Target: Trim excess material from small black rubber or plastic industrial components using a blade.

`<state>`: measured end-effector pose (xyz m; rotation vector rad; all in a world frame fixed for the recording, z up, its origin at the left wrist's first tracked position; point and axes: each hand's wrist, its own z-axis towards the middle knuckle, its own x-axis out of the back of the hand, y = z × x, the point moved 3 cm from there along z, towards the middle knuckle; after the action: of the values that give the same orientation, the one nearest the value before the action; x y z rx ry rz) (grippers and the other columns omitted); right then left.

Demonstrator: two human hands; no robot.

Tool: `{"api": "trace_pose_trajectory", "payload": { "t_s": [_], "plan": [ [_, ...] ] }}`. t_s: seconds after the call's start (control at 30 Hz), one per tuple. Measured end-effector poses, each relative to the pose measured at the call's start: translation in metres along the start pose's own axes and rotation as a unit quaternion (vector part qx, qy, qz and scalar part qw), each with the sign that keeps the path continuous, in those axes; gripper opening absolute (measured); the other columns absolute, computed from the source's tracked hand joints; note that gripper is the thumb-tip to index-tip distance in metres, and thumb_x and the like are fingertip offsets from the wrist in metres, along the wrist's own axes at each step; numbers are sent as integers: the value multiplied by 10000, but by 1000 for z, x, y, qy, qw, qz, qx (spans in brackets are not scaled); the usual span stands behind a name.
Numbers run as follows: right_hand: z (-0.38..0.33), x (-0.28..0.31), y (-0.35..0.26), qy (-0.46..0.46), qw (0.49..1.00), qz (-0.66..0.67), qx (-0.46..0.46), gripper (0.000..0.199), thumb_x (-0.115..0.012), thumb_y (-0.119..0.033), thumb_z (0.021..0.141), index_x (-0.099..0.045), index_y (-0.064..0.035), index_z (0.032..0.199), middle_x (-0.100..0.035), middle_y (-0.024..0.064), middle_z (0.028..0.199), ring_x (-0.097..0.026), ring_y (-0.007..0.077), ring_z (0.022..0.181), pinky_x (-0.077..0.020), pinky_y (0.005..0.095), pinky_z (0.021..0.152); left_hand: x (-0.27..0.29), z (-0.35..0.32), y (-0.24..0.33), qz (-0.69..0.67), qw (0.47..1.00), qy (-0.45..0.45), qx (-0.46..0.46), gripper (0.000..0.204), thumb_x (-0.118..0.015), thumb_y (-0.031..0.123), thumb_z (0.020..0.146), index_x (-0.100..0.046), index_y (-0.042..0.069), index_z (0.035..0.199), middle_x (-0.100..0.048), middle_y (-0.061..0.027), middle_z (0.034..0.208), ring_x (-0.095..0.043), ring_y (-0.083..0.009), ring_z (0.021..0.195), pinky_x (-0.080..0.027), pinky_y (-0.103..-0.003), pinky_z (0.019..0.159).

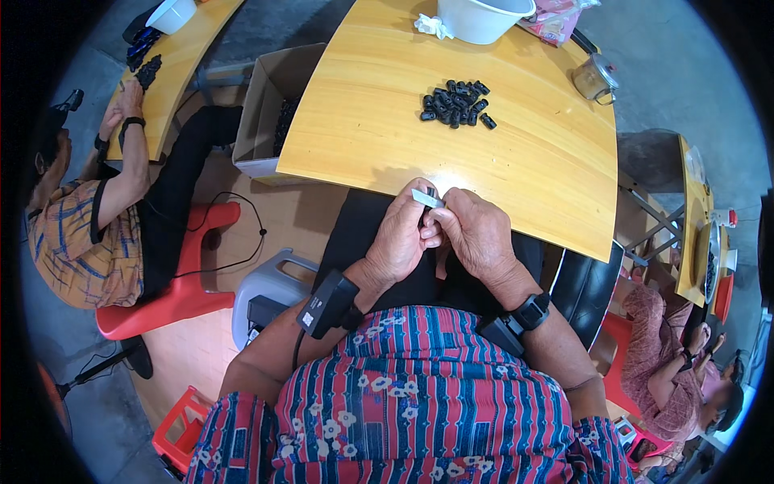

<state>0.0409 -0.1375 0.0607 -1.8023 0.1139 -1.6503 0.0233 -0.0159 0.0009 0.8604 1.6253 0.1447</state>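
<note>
My left hand (403, 230) is closed around a small black plastic piece (430, 193), only partly visible between its fingers. My right hand (478, 230) pinches a short flat silver blade (424, 198), whose slanted tip lies across the black piece. Both hands meet just off the near edge of the wooden table (363, 105), above my lap. Farther in on the tabletop lies a loose pile of small black barrel-shaped plastic pieces (455, 103). My fingers hide the blade's other end.
A white basin (484, 20), a crumpled white tissue (433, 27) and a lidded metal cup (595, 78) stand toward the far side. Left of the table sits an open cardboard box (262, 113) with dark pieces inside. Other people (89, 242) work at tables on both sides.
</note>
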Motion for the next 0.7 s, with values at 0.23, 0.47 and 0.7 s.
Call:
{"api": "trace_pose_trajectory", "payload": {
  "t_s": [0.23, 0.47, 0.7],
  "plan": [
    [-1, 1, 0, -14, 1000, -6, 12, 280, -543, -339, 907, -537, -62, 865, -596, 133, 803, -608, 356, 761, -488, 443, 654, 0, 0, -2, -18, 1000, 3, -4, 248, -382, 360, 1016, -477, 150, 925, -412, 32, 778, -419, -66, 687, -356, -231, 586],
    [-1, 0, 1, -15, 1000, 3, -2, 283, -541, -342, 908, -534, -61, 868, -596, 137, 804, -610, 355, 764, -488, 440, 660, -3, -1, 0, -6, 1000, 17, 4, 248, -374, 352, 1020, -472, 152, 912, -398, 37, 753, -387, -65, 654, -344, -229, 575],
    [0, 0, 1, -12, 1000, 0, -2, 268, -535, -327, 910, -535, -61, 875, -600, 143, 801, -610, 361, 769, -487, 452, 667, -1, 0, -1, -18, 1000, 8, -3, 227, -383, 337, 1017, -470, 157, 909, -384, 44, 741, -375, -58, 652, -333, -224, 571]
  ]
}}
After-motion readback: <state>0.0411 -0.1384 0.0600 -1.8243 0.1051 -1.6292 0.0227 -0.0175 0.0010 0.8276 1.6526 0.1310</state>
